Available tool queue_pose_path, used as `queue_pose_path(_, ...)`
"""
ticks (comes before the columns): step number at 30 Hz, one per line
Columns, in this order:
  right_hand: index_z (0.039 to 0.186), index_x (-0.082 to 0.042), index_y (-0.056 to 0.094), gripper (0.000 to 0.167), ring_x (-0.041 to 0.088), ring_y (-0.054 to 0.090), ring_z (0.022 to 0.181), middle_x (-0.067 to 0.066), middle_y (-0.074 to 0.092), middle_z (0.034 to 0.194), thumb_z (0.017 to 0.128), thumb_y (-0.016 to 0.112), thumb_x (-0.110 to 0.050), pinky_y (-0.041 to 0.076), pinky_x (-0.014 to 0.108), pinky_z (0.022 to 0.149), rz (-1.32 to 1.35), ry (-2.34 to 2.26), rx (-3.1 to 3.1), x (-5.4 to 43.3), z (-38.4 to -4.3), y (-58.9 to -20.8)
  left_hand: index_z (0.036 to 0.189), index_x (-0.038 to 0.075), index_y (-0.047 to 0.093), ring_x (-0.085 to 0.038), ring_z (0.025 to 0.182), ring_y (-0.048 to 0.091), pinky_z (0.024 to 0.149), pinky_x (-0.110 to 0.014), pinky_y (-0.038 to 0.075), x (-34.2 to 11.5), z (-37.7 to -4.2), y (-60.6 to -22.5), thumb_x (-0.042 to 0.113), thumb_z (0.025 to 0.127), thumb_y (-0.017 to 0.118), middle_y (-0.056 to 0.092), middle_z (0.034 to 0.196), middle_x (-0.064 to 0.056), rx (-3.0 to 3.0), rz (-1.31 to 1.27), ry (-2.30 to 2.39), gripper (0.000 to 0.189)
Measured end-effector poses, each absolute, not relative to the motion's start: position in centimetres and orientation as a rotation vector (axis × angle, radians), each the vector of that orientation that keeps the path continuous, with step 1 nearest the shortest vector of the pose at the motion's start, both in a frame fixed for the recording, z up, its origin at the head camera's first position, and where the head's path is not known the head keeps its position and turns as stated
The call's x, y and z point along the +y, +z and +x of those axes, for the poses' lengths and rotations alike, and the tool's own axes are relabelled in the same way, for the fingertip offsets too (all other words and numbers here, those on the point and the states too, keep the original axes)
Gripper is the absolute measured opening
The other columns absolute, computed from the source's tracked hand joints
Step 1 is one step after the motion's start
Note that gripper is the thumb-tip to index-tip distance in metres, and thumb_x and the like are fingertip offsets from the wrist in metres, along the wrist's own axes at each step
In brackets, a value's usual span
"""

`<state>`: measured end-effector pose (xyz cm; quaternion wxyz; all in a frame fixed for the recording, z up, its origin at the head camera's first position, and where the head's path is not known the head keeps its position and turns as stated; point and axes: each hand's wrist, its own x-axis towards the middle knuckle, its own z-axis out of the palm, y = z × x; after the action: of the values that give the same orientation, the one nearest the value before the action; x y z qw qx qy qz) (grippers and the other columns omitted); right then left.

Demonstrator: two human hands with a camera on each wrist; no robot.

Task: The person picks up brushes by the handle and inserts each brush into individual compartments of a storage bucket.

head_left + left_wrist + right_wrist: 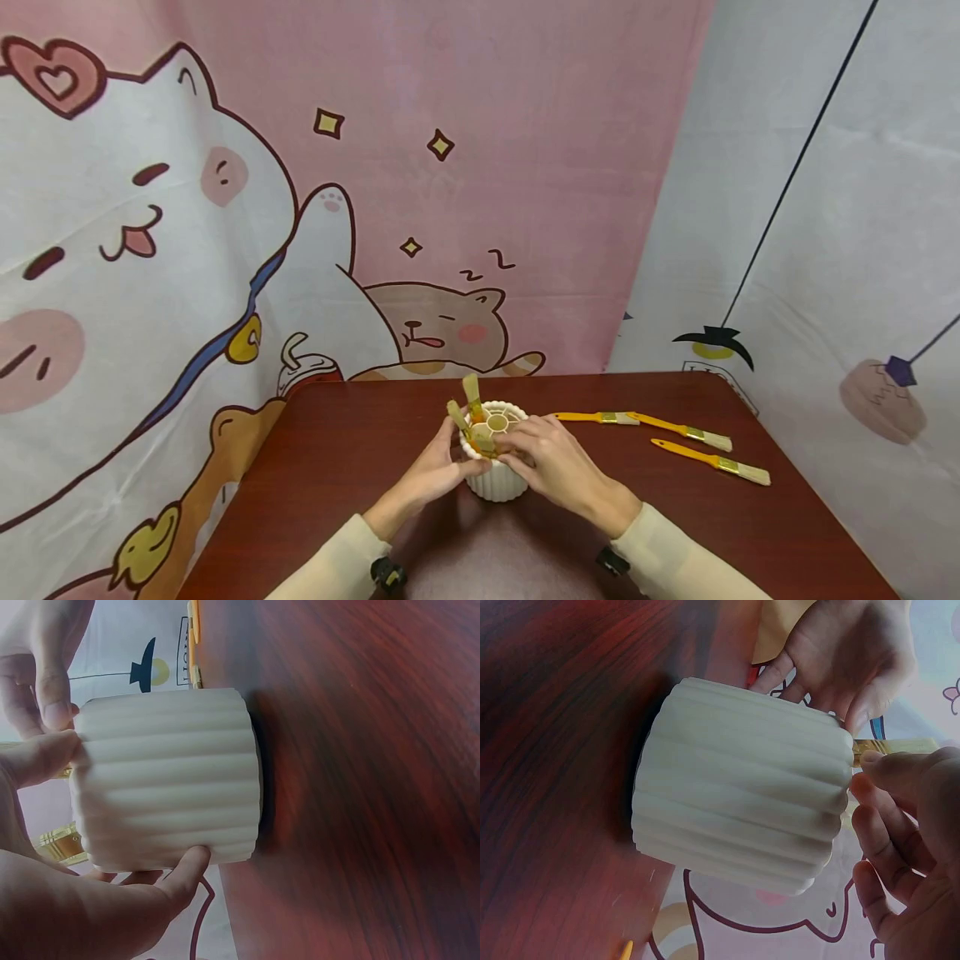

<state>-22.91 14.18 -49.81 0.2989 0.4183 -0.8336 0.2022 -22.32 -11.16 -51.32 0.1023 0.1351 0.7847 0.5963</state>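
The white pot [498, 483] stands upright on the brown table [337, 467], in front of the person. Think of it as the middle of a clock, seen by the head camera. Its top has holes, like a flower.

One brush [472, 390] stands in the pot at 11 o'clock, and a second brush [457, 414] at 10 o'clock, both hairs up. A third brush [486, 445] is at the rim at 7 o'clock. I cannot tell if it is all the way down.

The right hand [558, 467], at 4 o'clock, pinches this third brush with thumb and finger; its other fingers are loosely bent. The left hand [431, 475], at 8 o'clock, is curved round the pot and holds it, thumb by the rim and fingers on the side.

Out at 3 o'clock, three more lie on the table: the near brush [611, 417], the middle brush [678, 429] and the far brush [705, 457]. So the work looks about half done to me: two in, one just going in or in, three left.

I see no brand or label on the pot or the brushes. On the wall cloth [540, 125], at 12 o'clock, are two Z marks [501, 259]. At 2 o'clock, a small sign [693, 367] is partly hidden, so I cannot read it.
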Motion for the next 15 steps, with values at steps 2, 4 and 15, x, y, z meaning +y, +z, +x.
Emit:
queue_pose_path(2,0.121,-0.015,0.09,0.033,0.013,0.076,0.097,-0.006,0.088,0.111,0.091,0.102,-0.018,0.059,0.038,0.087,1.107,0.548,-2.202,14.4,-22.9,-49.8,0.181,0.008,0.028,-0.05,0.158,0.058,0.119,-0.058,0.061,-11.2,-22.4,-51.3,0.02,0.101,0.089,0.049,0.176,-0.025,2.317,0.403,1.768,0.102)
queue_pose_path(4,0.121,-0.015,0.09,0.033,0.012,0.075,0.096,-0.006,0.087,0.11,0.091,0.101,-0.016,0.06,0.037,0.087,1.098,0.571,-2.192,14.6,-22.9,-49.6,0.181,0.007,0.028,-0.051,0.16,0.056,0.122,-0.062,0.058,-11.1,-22.4,-51.3,0.02,0.101,0.089,0.048,0.177,-0.025,2.316,0.401,1.78,0.102)
queue_pose_path(15,0.115,-0.011,0.09,0.027,0.014,0.072,0.09,-0.008,0.083,0.099,0.09,0.098,-0.004,0.055,0.036,0.082,1.034,0.718,-2.137,16.7,-23.3,-49.1,0.17,-0.001,0.042,-0.05,0.163,0.054,0.135,-0.07,0.042,-11.4,-22.2,-51.0,0.009,0.099,0.087,0.053,0.175,-0.029,2.312,0.391,1.844,0.085)
